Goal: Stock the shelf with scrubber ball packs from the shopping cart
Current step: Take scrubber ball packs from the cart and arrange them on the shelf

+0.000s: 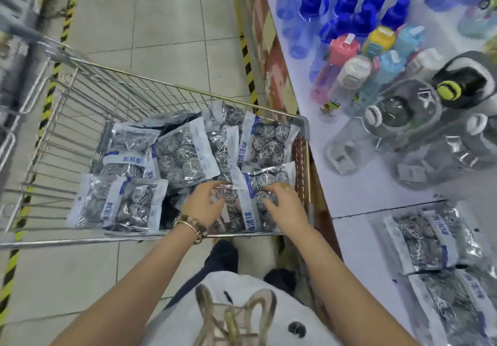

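A wire shopping cart (pixel 113 87) stands in front of me with several clear packs of silver scrubber balls, each with a white and blue label. Both my hands are down in its near right corner on one scrubber pack (pixel 247 206). My left hand (pixel 205 201) curls its fingers on the pack's left side. Over the right side lies my right hand (pixel 283 203), fingers bent around the edge. Another pack (pixel 121 203) lies at the cart's near left. Two scrubber packs (pixel 430 238) lie on the white shelf (pixel 357 192) to my right.
Blue, pink and clear water bottles (pixel 349 33) fill the far part of the shelf, with large clear jugs (pixel 398 119) lying nearer. The tiled aisle floor has yellow-black hazard tape (pixel 247 58) along the shelf base. Another rack (pixel 16 36) blurs past on the left.
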{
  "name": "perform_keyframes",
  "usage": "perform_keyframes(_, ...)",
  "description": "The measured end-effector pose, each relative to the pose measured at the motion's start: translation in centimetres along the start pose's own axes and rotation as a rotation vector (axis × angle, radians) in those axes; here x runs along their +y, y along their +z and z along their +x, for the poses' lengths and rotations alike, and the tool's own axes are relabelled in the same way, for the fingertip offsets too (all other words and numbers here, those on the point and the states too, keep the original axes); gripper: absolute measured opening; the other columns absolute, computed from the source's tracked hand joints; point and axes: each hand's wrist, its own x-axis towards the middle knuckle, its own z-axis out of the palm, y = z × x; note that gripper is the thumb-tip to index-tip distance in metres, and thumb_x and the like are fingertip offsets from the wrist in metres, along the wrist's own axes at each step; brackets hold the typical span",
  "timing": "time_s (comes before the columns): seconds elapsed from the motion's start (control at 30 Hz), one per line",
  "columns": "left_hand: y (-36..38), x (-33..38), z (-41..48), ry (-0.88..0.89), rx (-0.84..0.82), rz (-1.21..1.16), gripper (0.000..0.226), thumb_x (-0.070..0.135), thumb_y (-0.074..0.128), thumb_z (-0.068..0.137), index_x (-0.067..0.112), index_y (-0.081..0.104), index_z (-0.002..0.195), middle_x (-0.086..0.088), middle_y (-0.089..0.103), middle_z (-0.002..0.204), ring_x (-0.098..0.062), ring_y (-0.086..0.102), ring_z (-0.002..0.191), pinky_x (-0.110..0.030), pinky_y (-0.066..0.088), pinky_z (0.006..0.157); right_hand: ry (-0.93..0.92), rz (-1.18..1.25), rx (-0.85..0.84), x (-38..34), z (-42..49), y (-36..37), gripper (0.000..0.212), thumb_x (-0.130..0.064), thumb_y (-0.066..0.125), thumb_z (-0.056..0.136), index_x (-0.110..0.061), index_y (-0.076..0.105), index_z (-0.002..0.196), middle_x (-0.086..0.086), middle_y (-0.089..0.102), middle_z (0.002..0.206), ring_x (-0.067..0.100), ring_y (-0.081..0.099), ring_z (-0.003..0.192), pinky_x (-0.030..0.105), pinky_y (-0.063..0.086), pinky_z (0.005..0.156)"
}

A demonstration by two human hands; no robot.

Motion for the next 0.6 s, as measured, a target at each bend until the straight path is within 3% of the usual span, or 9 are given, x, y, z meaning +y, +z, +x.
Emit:
perform_keyframes(0.23,-5.5,-7.1,4.7,-0.033,-0.044,0.047,0.040,0.021,0.055,0.086,0.022,0.050,0.126,-0.005,0.057,0.117,-0.024,0.058,0.095,-0.027,0.043,0.069,0.076,-0.046,-0.145,-6.1,5.8,5.5,0.042,-0.021,0.057,0.093,-0.012,0.049,0.134,0.012,0.051,0.132,0.028,0.044,0.126,0.033,0.037,0.098)
perform_keyframes(0.4,-7.7,-10.1,5.7,-0.082,-0.064,0.036,0.045,0.027,0.054,0.088,0.026,0.045,0.132,0.000,0.046,0.135,-0.018,0.050,0.117,-0.036,0.045,0.094,0.223,0.266,-0.090,-10.7,9.2,8.0,0.071,-0.015,0.063,0.089,-0.012,0.024,0.148,0.010,0.037,0.148,0.026,0.041,0.132,0.040,0.038,0.107)
perform_keyframes(0.6,-7.0,-11.2,5.2,-0.147,-0.076,-0.039,0.041,0.026,0.055,0.088,0.026,0.047,0.129,0.003,0.051,0.130,-0.016,0.056,0.109,-0.026,0.046,0.084,0.396,0.372,-0.068,-13.4,13.2,10.3,0.080,-0.022,0.070,0.084,-0.016,0.021,0.148,0.012,0.050,0.134,0.022,0.054,0.106,0.037,0.044,0.092)
